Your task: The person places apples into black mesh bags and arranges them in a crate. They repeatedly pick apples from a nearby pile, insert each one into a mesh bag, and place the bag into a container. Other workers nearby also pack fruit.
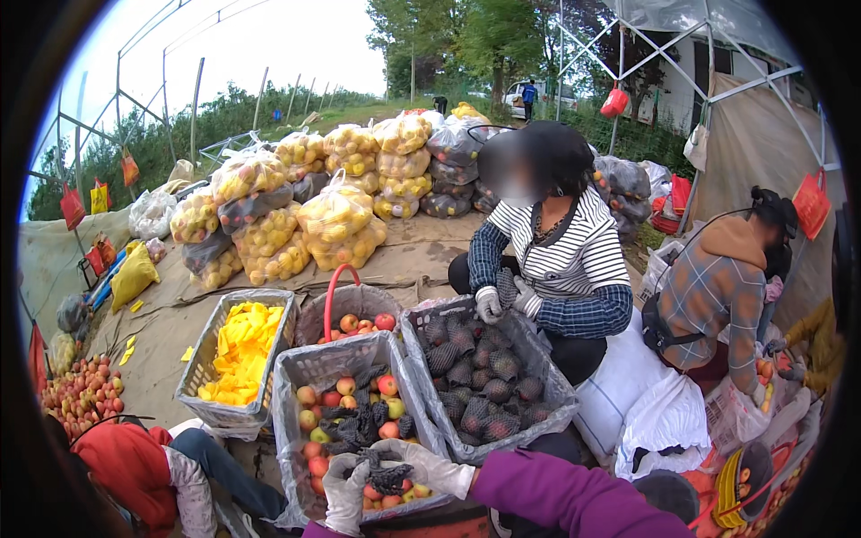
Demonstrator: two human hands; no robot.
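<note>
Both my hands wear whitish gloves over the near end of a lined crate (285,377) of red and yellow-green apples (317,448). My left hand (344,495) and my right hand (421,464) close on a black foam net sleeve (387,477) stretched between them. Whether an apple sits inside this sleeve I cannot tell. More loose black net sleeves (359,429) lie on the apples. Right of this crate, touching it, stands another lined crate (560,414) packed with apples in black nets (504,364).
A grey crate (199,368) of yellow sleeves (242,350) and a red-handled basket (309,316) of apples stand beyond. A person in stripes (574,242) sits across; others work at left and right. Bagged fruit (336,215) is stacked behind. Loose apples (85,394) lie far left.
</note>
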